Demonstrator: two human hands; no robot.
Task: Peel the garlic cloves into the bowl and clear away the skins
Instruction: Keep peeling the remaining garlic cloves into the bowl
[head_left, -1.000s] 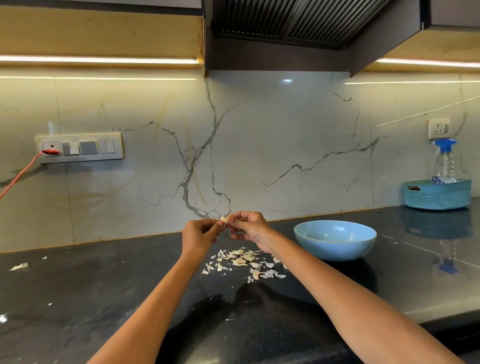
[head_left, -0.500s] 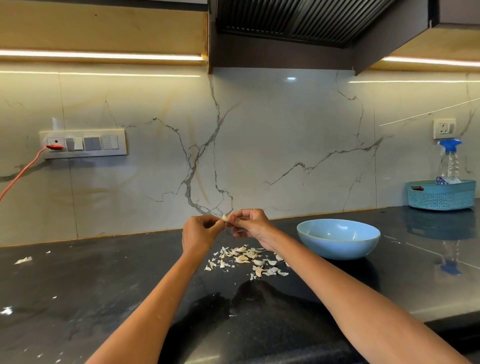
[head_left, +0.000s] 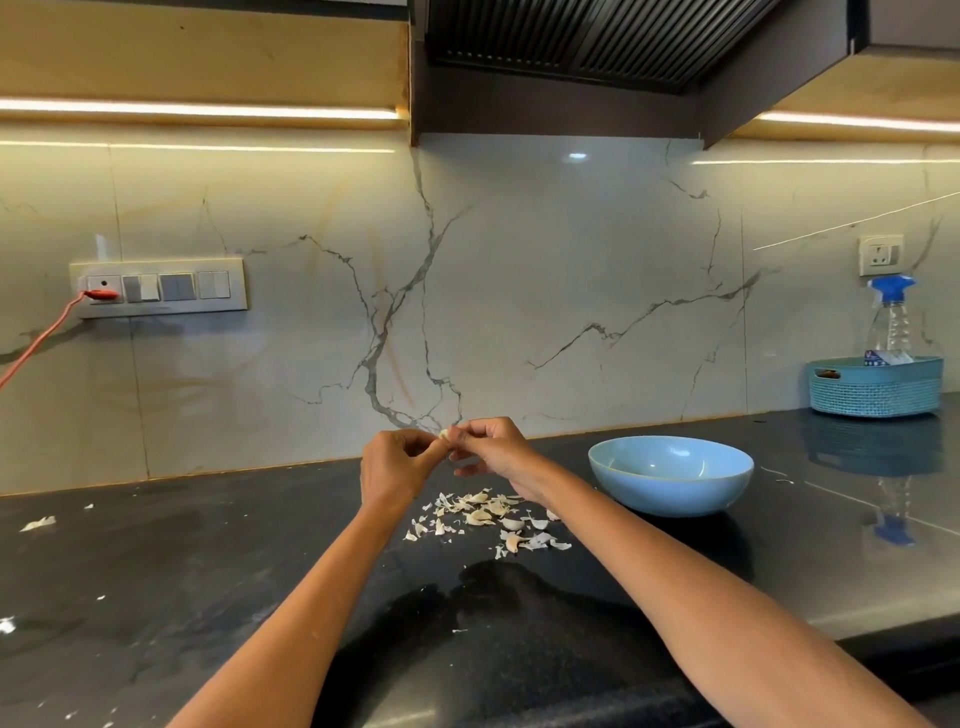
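A small pale garlic clove (head_left: 444, 434) is held up over the black counter, pinched between my left hand (head_left: 396, 464) and my right hand (head_left: 491, 447); both hands have curled fingers and meet at the clove. Below them a scatter of garlic skins and cloves (head_left: 485, 516) lies on the counter. The light blue bowl (head_left: 670, 475) stands to the right of my hands; its inside looks bare from this angle.
The black counter (head_left: 208, 571) carries stray skin bits at far left (head_left: 37, 523). A teal basket (head_left: 875, 385) with a spray bottle (head_left: 891, 322) stands at the back right. An orange cord (head_left: 47, 338) runs from the wall socket plate at left.
My hands stay together at the clove with only slight finger shifts. The view has shifted a little; the bowl and skins lie where they were.
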